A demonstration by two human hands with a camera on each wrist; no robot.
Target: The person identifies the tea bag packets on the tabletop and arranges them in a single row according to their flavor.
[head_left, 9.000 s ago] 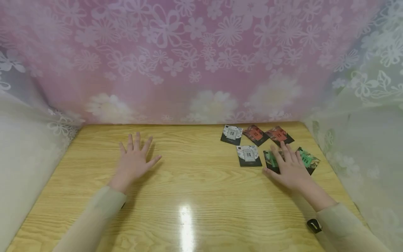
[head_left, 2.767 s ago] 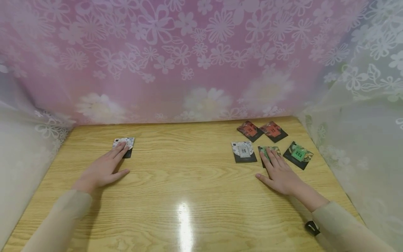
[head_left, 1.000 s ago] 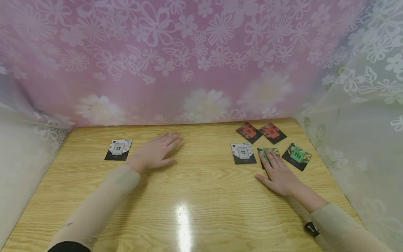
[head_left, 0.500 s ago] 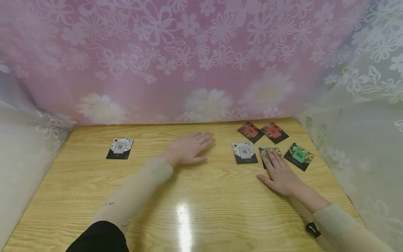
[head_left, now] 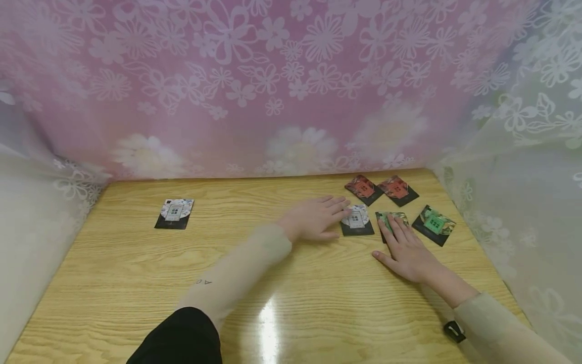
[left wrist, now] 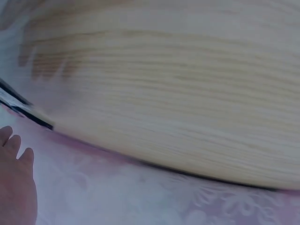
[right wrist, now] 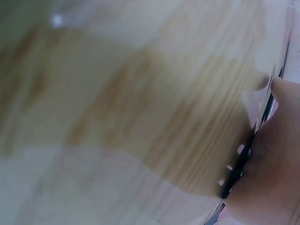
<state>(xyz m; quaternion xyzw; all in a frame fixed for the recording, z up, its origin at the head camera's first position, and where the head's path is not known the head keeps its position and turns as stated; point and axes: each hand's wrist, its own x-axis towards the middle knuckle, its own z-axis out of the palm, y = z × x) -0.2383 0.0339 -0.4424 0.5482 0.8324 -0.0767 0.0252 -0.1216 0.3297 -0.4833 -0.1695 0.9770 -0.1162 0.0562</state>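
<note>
In the head view my left hand (head_left: 316, 218) stretches right with its fingers straight. Its fingertips overlap the upper left edge of a white-and-black square packet (head_left: 359, 227); I cannot tell whether they touch it. My right hand (head_left: 409, 255) lies with straight, spread fingers over a green-and-black packet (head_left: 383, 216), partly hiding it. A second green packet (head_left: 435, 225) lies just right of that hand. Another white-and-black packet (head_left: 174, 214) lies alone at the far left. In the left wrist view the left hand (left wrist: 16, 187) shows at the lower left corner; the right wrist view shows the right hand (right wrist: 276, 159).
Two red-and-black packets (head_left: 365, 190) (head_left: 398, 191) lie side by side at the table's back right. The wooden table (head_left: 136, 283) ends at a pink flowered curtain (head_left: 218, 116), and pale cloth (head_left: 514, 212) hangs at both sides.
One white-and-black packet has gone from the right group to the far left. The left hand let go of it and swept right to the other white packet. The right hand stays on the green packet.
</note>
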